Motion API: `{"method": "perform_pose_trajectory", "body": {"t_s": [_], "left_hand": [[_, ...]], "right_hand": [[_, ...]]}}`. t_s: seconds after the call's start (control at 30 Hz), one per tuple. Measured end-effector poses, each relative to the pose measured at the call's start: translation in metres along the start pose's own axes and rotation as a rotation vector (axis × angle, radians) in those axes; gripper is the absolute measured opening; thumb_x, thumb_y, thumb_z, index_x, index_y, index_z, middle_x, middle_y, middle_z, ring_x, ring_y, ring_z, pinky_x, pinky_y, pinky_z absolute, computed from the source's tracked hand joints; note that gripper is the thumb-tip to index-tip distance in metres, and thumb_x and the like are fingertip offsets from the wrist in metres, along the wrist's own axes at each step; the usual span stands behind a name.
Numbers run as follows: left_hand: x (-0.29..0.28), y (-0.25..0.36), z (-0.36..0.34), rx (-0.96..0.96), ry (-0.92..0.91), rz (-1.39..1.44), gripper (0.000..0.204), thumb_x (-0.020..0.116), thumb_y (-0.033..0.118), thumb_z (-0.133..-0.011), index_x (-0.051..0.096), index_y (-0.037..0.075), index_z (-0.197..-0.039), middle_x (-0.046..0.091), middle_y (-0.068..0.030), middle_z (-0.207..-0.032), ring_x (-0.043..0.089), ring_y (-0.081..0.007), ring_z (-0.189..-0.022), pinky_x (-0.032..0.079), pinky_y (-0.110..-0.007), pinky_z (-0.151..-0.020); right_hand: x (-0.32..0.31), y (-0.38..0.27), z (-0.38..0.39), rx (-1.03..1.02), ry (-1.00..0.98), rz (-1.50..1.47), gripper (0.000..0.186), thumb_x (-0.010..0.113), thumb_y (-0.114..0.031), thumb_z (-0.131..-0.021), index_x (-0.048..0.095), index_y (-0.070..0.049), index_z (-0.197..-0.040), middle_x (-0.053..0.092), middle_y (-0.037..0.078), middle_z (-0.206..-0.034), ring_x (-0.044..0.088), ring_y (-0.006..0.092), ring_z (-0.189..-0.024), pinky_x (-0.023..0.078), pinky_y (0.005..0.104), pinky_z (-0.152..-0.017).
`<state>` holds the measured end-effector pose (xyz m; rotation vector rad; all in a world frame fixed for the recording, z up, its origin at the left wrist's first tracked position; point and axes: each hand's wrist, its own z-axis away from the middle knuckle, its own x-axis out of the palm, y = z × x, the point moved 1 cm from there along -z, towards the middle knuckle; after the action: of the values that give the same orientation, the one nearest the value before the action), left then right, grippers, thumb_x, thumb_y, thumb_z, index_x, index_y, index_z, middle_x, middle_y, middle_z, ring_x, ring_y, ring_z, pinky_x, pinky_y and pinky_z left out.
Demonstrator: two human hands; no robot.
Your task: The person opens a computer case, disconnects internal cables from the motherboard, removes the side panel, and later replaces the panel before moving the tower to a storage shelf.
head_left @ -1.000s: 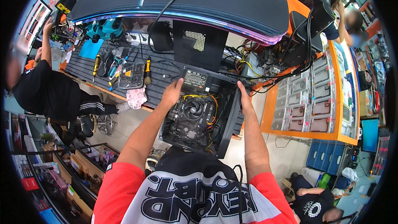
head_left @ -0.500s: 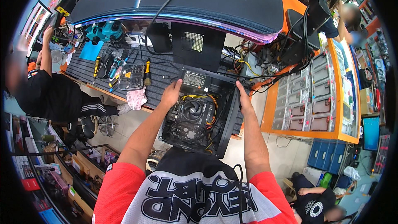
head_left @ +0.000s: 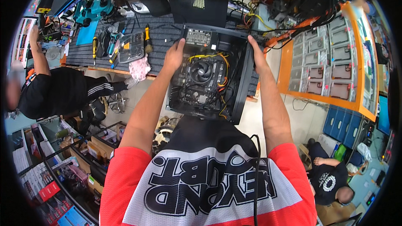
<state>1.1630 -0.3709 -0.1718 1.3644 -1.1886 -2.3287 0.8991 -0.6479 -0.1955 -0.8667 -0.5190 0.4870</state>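
Note:
My left hand grips the left side of a black open computer case, thumb at the upper edge. My right hand grips its right side. Inside, a power supply sits at the top, above a round cooler fan on a dark board with yellow, orange and black wires. Behind the case stands a black panel with a mesh square. On the grey ribbed bench, left of my left hand, lie a yellow-handled brush, screwdrivers, a plastic organiser and a pink cloth.
A cable tangle is behind at right. An orange-framed display case stands right. A co-worker in black is at left; another person is at lower right. Crowded shelves fill the lower left, blue drawers the right.
The view has shifted, so the case, my hands and the bench appear higher in the picture. Most of the large mat at the top has left view. Both hands keep their grip.

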Motion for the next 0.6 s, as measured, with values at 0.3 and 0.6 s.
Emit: {"method": "perform_pose_trajectory", "body": {"t_s": [0.3,0.6], "left_hand": [[0.002,0.003,-0.003,0.001,-0.017,0.007,0.084,0.039,0.070,-0.110,0.066,-0.001,-0.146,0.066,-0.0342,-0.142,0.058,-0.0500,-0.140,0.043,-0.050,-0.119],[0.000,0.006,-0.001,-0.008,-0.015,0.009,0.083,0.039,0.069,-0.111,0.066,-0.001,-0.146,0.067,-0.0331,-0.142,0.058,-0.0493,-0.141,0.043,-0.049,-0.119]], "right_hand": [[0.003,-0.008,0.008,-0.010,0.027,0.024,0.094,0.071,-0.070,-0.097,0.056,-0.001,-0.159,0.059,0.015,-0.160,0.054,0.0272,-0.147,0.033,0.0356,-0.126],[0.000,-0.005,0.003,-0.001,0.020,0.044,0.096,0.073,-0.074,-0.093,0.056,-0.004,-0.158,0.062,0.017,-0.156,0.060,0.0296,-0.139,0.043,0.0405,-0.119]]}}
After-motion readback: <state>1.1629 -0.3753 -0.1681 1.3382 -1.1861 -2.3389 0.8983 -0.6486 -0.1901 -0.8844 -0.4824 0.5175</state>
